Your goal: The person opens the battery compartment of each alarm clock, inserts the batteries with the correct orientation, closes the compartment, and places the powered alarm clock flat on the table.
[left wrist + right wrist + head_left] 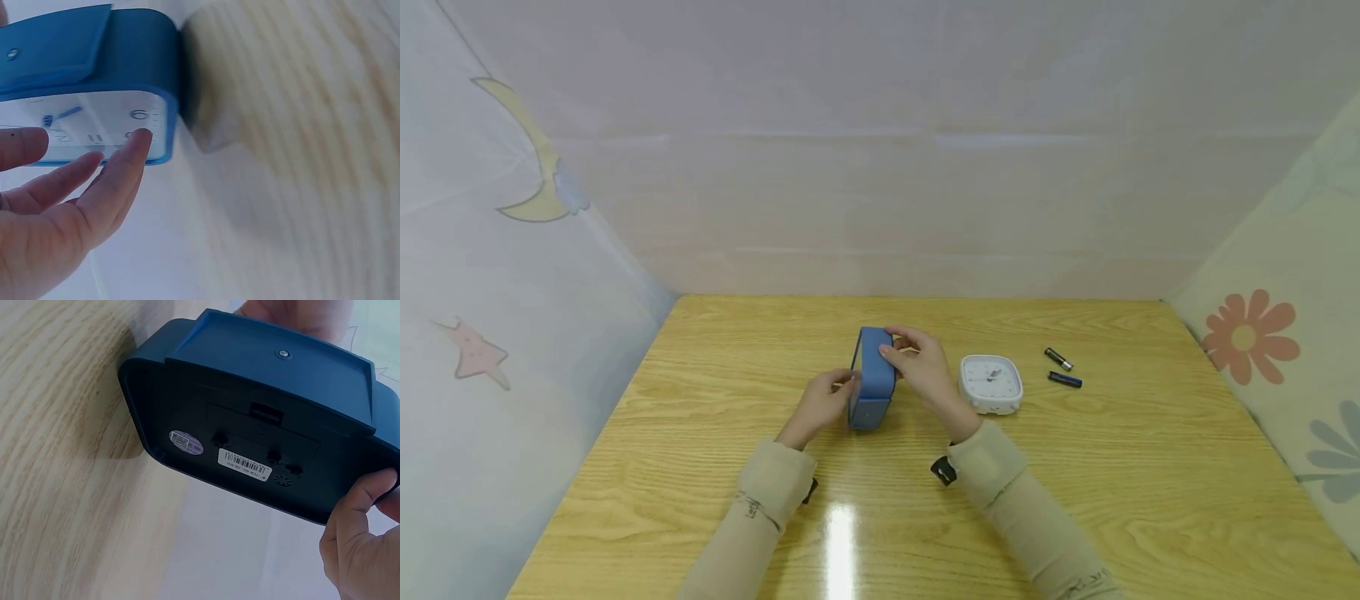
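A blue alarm clock stands on end at the middle of the table, tilted slightly. My right hand grips its upper end, and in the right wrist view the thumb and fingers pinch the rim. The clock's back shows there, with a battery cover, several small knobs and a barcode label. My left hand is at the clock's face on the other side. Its fingers reach out nearly straight over the white dial, fingertips right at the front.
Right of the hands lies a white square clock, face up. Further right are two batteries, a black and silver one and a dark blue one. Printed cloth walls border the wooden table at the back and sides.
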The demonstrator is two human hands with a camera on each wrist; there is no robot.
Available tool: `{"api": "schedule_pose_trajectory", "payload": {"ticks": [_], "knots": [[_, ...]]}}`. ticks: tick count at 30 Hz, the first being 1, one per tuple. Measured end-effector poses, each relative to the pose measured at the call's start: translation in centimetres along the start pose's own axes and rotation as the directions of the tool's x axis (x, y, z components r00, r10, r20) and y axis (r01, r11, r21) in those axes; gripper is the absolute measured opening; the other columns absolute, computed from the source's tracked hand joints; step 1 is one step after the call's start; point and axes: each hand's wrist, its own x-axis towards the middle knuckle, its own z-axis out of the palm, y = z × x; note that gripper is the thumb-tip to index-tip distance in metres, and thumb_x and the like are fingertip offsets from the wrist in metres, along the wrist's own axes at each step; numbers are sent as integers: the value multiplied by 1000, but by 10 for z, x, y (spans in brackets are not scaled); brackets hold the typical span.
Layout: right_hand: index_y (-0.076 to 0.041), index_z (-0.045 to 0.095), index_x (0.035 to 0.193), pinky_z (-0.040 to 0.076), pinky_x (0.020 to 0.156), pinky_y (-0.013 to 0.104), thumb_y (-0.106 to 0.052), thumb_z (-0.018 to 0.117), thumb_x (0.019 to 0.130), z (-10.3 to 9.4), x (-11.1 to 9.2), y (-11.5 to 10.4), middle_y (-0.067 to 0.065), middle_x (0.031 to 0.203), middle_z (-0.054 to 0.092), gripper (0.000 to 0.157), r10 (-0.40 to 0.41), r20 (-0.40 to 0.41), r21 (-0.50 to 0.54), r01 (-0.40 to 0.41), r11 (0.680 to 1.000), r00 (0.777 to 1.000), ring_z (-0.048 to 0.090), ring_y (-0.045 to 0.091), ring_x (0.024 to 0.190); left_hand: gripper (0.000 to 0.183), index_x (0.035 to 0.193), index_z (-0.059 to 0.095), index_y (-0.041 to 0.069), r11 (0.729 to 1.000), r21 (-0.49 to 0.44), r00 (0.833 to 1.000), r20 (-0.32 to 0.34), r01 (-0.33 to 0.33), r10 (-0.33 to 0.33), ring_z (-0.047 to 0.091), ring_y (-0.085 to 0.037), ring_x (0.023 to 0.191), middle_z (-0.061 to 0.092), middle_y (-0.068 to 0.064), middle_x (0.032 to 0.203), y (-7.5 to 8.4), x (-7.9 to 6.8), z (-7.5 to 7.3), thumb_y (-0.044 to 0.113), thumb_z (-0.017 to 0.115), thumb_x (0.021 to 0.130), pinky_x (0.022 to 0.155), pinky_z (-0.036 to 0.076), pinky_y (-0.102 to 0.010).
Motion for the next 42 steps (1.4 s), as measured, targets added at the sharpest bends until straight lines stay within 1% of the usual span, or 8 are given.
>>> {"api": "schedule_pose_trajectory", "payload": {"ticks": [9, 13, 16, 20, 25, 29, 33, 42], "knots": [[-4, 48, 130, 50, 59, 33, -13, 61, 88, 5, -2, 6, 13, 96, 56, 45, 88, 14, 31, -89, 996, 996, 56, 11, 62, 36, 128, 49, 0, 981, -195, 1000, 15, -2, 5, 57, -29, 99, 50, -17, 122, 16, -15, -8, 15, 45, 96, 70, 53, -35], [-4, 49, 129, 50, 56, 31, -25, 59, 89, 6, -4, 11, 13, 98, 57, 47, 138, 33, 16, -139, 990, 990, 57, 15, 67, 37, 129, 48, 1, 966, -260, 1000, 11, 12, -9, 56, -29, 99, 49, -17, 122, 14, -15, -9, 16, 45, 96, 69, 53, -37], [-5, 48, 130, 51, 66, 41, -39, 56, 89, 7, -4, 14, 13, 105, 57, 54, 199, 59, -18, -198, 980, 978, 58, 20, 80, 37, 129, 49, 1, 956, -292, 1000, 3, 30, -30, 56, -29, 99, 50, -16, 121, 11, -13, -9, 17, 45, 96, 68, 53, -38], [-5, 42, 134, 46, 80, 51, -52, 49, 87, 8, -6, 17, 16, 121, 53, 68, 284, 116, -34, -282, 959, 952, 54, 30, 103, 37, 128, 49, 1, 951, -306, 999, 2, 46, -48, 55, -29, 101, 49, -16, 122, 10, -13, -10, 17, 45, 96, 68, 53, -37], [-2, 35, 138, 44, 83, 56, -62, 43, 85, 10, -7, 21, 20, 132, 43, 80, 342, 196, 8, -350, 937, 919, 45, 40, 115, 37, 129, 49, 1, 948, -313, 998, 8, 54, -55, 55, -29, 102, 48, -16, 124, 10, -14, -11, 18, 46, 96, 69, 53, -38], [-3, 33, 138, 44, 82, 57, -68, 41, 82, 12, -8, 25, 23, 132, 40, 86, 369, 238, 61, -393, 918, 899, 43, 42, 115, 37, 129, 48, 1, 945, -323, 998, 12, 57, -56, 54, -30, 104, 48, -17, 127, 9, -14, -11, 18, 46, 96, 69, 53, -38], [-2, 31, 139, 46, 78, 57, -72, 38, 80, 12, -5, 36, 27, 129, 40, 91, 357, 270, 89, -393, 915, 894, 46, 43, 111, 39, 130, 47, 2, 943, -325, 997, 19, 76, -74, 52, -32, 107, 48, -18, 127, 9, -14, -11, 21, 45, 96, 69, 53, -37], [-11, 35, 139, 50, 69, 51, -78, 44, 71, 11, 14, 67, 20, 129, 44, 97, 387, 302, 120, -437, 891, 871, 51, 39, 106, 62, 133, 42, -2, 932, -345, 993, 10, 116, -120, 51, -32, 109, 49, -17, 126, 20, -15, -12, 47, 40, 94, 70, 53, -39]]}}
